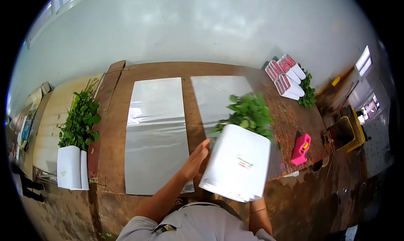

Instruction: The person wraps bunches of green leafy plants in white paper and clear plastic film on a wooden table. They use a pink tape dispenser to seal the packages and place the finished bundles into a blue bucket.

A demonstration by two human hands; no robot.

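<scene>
A bundle of leafy greens [251,113] stands out of the top of a white wrapper [237,163] with small print on it, raised in front of me above the table's near edge. My right forearm [259,215] runs up under the wrapped bundle. The right hand itself is hidden behind it, and the bundle appears to rest in its hold. My left hand [197,160] is open and flat, fingers stretched out, at the bundle's left edge; whether it touches I cannot tell. Beneath lie a large pale sheet [156,152] at left and another sheet [210,91] partly covered by the bundle.
At far left lies another wrapped bundle of greens [71,167]. Several white packs with red ends [287,79] are stacked at the back right, beside more greens [307,91]. A pink tape dispenser [301,149] stands at right, and a yellow-edged bin [343,133] sits beyond the table.
</scene>
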